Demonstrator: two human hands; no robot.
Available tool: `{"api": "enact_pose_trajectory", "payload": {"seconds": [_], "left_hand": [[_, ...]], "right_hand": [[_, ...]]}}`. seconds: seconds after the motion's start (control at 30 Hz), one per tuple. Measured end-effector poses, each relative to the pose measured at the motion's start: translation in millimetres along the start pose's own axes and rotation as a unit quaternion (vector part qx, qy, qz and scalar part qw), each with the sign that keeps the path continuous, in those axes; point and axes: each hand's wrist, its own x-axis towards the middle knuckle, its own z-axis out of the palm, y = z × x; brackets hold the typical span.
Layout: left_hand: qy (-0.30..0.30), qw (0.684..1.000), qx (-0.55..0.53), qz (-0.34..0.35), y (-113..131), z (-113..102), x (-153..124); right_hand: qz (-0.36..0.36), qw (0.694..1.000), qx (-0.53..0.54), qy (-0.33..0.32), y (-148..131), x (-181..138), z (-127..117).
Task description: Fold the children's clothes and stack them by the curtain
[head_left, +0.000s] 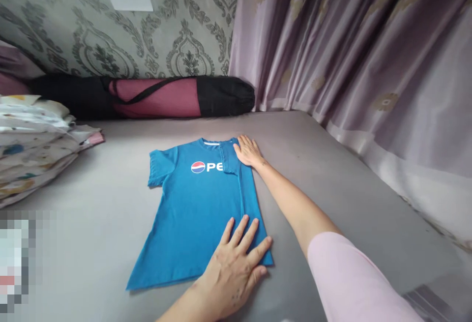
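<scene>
A blue short-sleeved T-shirt (195, 209) lies on the bed, its neckline away from me. Its right side is folded inward, and that sleeve (229, 159) covers part of the chest print (207, 166), leaving a round red, white and blue logo and the letters "PE" showing. The other sleeve stretches out to the left. My left hand (236, 263) rests palm down, fingers spread, on the folded part near the hem. At the folded shoulder, my right hand (248, 151) is laid flat along the shirt's edge.
A grey sheet (313, 184) covers the bed. Patterned bedding (29, 140) is heaped at the left. Against the wall lies a long black and maroon bag (158, 97). Lilac curtains (332, 42) hang along the right side. A pixelated patch hides the lower left corner.
</scene>
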Motion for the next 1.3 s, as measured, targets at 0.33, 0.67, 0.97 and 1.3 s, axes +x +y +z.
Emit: {"api": "enact_pose_trajectory", "payload": {"seconds": [0.33, 0.67, 0.97, 1.3], "left_hand": [[0.177, 0.944, -0.215, -0.177, -15, -14, 6], [0.214, 0.883, -0.28, -0.311, -35, -27, 7], [0.22, 0.881, -0.27, -0.32, -43, -26, 5], [0.207, 0.891, -0.256, -0.314, -43, -23, 5]], "right_hand": [[-0.052, 0.998, 0.022, 0.015, -3, -51, 2], [-0.066, 0.996, -0.002, -0.06, -28, -139, -9], [-0.102, 0.991, -0.001, -0.083, -44, -207, -15], [-0.173, 0.983, 0.019, -0.06, -75, -291, -23]]}}
